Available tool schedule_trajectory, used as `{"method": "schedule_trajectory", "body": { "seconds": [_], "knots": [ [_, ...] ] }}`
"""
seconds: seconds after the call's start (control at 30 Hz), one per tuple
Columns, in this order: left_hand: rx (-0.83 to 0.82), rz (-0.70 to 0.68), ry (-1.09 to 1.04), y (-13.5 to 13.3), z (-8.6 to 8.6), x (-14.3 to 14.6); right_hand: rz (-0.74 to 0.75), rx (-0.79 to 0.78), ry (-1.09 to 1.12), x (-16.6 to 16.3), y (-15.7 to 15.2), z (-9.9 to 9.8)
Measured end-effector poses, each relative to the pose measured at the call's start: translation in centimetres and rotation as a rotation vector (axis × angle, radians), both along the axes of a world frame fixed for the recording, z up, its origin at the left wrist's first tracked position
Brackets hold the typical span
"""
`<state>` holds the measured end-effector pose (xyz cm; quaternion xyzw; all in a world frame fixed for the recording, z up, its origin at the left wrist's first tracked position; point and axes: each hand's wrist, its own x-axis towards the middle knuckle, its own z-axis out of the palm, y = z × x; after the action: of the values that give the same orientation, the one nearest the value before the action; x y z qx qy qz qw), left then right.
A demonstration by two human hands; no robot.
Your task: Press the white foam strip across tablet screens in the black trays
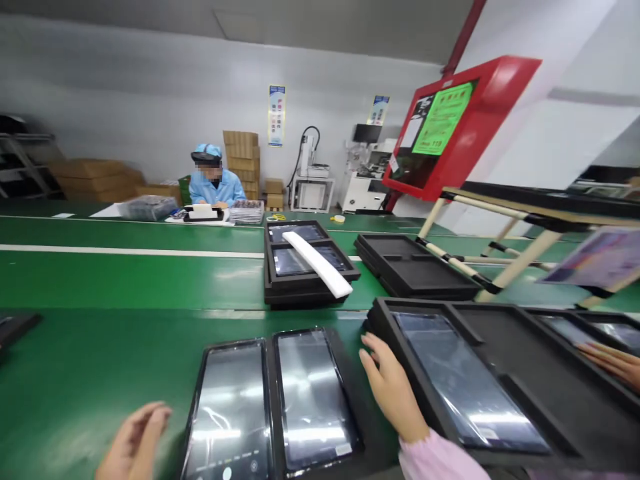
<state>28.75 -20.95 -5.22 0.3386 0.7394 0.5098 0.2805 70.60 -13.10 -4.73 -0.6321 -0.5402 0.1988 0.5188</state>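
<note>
My left hand (134, 441) hovers low over the green surface, left of two tablets, fingers loosely bent and holding nothing visible. The nearer tablet (233, 400) shows a white round button and small icons along its lower edge. Beside it, a second tablet (313, 393) has a dark, reflective screen. Black foam tray material (364, 393) shows around the second tablet. My right hand (390, 383), in a pink sleeve, has its fingers apart at the left side of a larger black foam tray (505, 347). A tablet (460, 373) lies in that tray's left compartment.
Another person's hand (613, 363) rests over the large tray's right part. Ahead, a white strip (317, 263) lies across stacked trays with tablets (295, 290). Another black tray stack (415, 267) stands near a pipe-frame rack (520, 267). A co-worker in blue (225, 190) sits opposite.
</note>
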Motion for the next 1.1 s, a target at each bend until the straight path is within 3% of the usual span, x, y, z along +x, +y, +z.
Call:
{"method": "schedule_trajectory", "body": {
  "seconds": [0.07,0.13,0.2,0.27,0.33,0.4,0.47,0.5,0.57,0.67,0.77,0.87,1.0,1.1],
  "knots": [
    [0.016,-0.020,0.051,2.6,-0.4,-1.4,0.034,0.132,-0.158,-0.1,4.2,3.2],
    [-0.011,-0.168,0.009,4.3,-1.4,-1.4,0.032,0.150,-0.215,-0.8,8.8,5.6],
    [-0.035,-0.275,-0.015,4.9,-2.6,-0.4,0.043,0.102,-0.247,-1.6,12.6,7.0],
    [-0.040,-0.306,-0.001,4.7,-3.6,0.5,0.054,0.048,-0.258,-2.2,14.3,7.5],
    [-0.026,-0.304,-0.012,4.4,-4.3,0.9,0.055,0.028,-0.255,-2.3,13.1,7.4],
    [0.008,-0.280,-0.089,4.4,-4.4,0.9,0.086,0.039,-0.251,-2.2,9.2,6.9],
    [0.085,-0.221,-0.210,4.7,-4.2,0.8,0.228,0.035,-0.231,-1.7,4.2,6.1],
    [0.137,-0.181,-0.268,4.9,-3.9,0.8,0.394,0.005,-0.182,-1.4,1.7,5.7],
    [0.251,-0.131,-0.346,5.1,-3.2,1.1,0.578,-0.089,-0.116,-0.6,-1.9,4.8],
    [0.297,-0.173,-0.272,4.8,-2.1,2.2,0.645,-0.166,-0.104,0.6,-3.2,3.1],
    [0.193,-0.274,-0.145,4.0,-2.1,3.0,0.541,-0.190,-0.107,1.4,-1.4,0.5],
    [0.108,-0.235,-0.128,3.2,-3.6,3.0,0.262,-0.198,-0.045,1.5,-0.6,-3.1],
    [0.211,-0.102,-0.330,2.2,-5.2,2.8,-0.011,-0.219,0.072,1.6,-3.2,-7.1],
    [0.110,-0.225,-0.288,1.7,-4.7,3.3,-0.047,-0.312,0.241,1.7,-5.9,-7.8]
  ]
}}
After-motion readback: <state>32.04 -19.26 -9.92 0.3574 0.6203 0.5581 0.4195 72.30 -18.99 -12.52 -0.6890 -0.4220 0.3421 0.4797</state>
